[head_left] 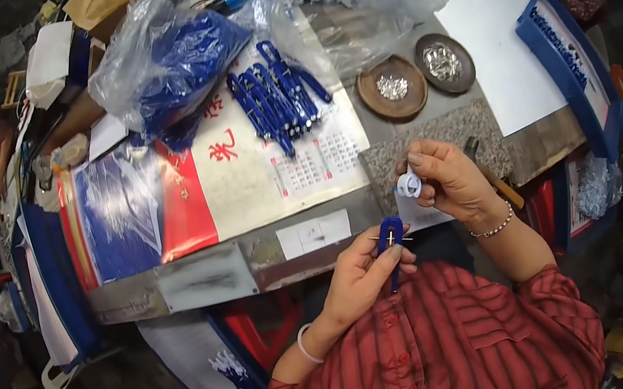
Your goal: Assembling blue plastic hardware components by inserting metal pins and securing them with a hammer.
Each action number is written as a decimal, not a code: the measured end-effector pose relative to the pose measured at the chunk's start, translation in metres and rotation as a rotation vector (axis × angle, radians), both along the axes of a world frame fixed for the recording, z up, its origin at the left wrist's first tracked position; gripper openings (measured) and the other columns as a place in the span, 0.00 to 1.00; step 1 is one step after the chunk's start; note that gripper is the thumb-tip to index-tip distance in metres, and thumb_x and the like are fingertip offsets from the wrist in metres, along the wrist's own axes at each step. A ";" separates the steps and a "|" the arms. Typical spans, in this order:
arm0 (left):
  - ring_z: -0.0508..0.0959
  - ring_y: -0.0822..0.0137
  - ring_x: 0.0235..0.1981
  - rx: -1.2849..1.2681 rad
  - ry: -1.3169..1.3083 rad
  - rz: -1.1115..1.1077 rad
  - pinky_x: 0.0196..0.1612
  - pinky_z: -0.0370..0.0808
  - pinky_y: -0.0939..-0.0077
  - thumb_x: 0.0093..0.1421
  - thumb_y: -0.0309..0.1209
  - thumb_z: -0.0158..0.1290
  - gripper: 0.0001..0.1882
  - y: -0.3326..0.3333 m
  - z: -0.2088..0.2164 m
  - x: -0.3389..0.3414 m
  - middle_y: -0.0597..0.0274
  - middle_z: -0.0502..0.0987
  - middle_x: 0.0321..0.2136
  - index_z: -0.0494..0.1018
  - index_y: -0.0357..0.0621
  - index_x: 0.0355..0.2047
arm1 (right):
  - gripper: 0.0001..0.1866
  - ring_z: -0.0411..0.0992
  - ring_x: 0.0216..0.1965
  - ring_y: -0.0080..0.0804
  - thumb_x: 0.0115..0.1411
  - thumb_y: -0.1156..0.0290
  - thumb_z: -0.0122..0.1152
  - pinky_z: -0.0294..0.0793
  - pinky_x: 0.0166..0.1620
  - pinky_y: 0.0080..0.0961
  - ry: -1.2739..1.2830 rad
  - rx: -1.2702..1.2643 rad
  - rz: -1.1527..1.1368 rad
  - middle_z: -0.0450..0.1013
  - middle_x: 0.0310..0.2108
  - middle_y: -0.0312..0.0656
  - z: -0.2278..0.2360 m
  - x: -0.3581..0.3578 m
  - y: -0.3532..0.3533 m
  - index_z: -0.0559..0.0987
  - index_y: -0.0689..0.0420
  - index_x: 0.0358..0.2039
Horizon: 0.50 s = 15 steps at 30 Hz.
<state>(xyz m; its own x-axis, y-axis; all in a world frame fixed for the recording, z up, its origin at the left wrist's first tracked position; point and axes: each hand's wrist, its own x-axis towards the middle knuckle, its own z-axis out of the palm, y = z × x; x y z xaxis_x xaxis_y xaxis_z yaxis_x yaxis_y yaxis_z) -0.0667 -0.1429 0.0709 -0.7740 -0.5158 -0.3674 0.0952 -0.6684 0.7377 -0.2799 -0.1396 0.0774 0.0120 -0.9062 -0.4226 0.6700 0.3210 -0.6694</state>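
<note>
Near the table's front edge, my left hand (360,275) is closed around a narrow blue plastic piece (392,225) with a rounded, slotted end. Thin brass-coloured pins cross that slot and stick out at its sides. To the right and a little higher, my right hand (453,180) pinches a small white, round plastic part (409,184) with openings in it. The two parts are apart. Just behind my right hand lies a speckled stone slab (441,130), with a hammer (504,190) at its right side, partly hidden by the hand.
Two round bowls, one brown (372,106) and one darker (467,82), hold small metal bits behind the slab. A pile of long blue pieces (275,101) lies on a printed calendar sheet (246,197). Clear plastic bags (132,55) stand behind. A blue-edged tray (599,93) leans at right.
</note>
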 end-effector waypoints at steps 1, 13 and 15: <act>0.78 0.68 0.34 -0.016 0.021 0.000 0.41 0.75 0.76 0.65 0.30 0.44 0.17 0.003 -0.003 0.000 0.57 0.76 0.33 0.63 0.36 0.53 | 0.07 0.62 0.17 0.15 0.62 0.69 0.55 0.63 0.19 0.13 -0.014 0.007 0.005 0.74 0.27 0.39 -0.004 0.003 0.003 0.75 0.59 0.34; 0.78 0.70 0.32 0.031 0.022 -0.010 0.38 0.76 0.78 0.65 0.29 0.44 0.19 0.009 0.003 -0.002 0.57 0.76 0.32 0.61 0.38 0.56 | 0.13 0.73 0.43 0.29 0.63 0.69 0.50 0.74 0.40 0.23 0.014 -0.073 0.004 0.73 0.40 0.42 -0.014 0.016 0.020 0.72 0.63 0.45; 0.77 0.71 0.31 0.037 0.025 -0.037 0.37 0.75 0.78 0.66 0.29 0.44 0.20 0.009 0.002 -0.002 0.57 0.76 0.32 0.60 0.39 0.56 | 0.13 0.73 0.42 0.29 0.63 0.69 0.50 0.74 0.43 0.24 0.013 -0.090 -0.005 0.73 0.40 0.42 -0.015 0.017 0.021 0.72 0.63 0.45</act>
<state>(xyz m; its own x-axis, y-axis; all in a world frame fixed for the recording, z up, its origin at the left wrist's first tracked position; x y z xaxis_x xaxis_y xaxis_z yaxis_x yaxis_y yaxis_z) -0.0686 -0.1342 0.0733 -0.8013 -0.4732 -0.3661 0.0884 -0.6988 0.7098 -0.2628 -0.1189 0.0629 0.0027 -0.9404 -0.3400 0.6624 0.2564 -0.7040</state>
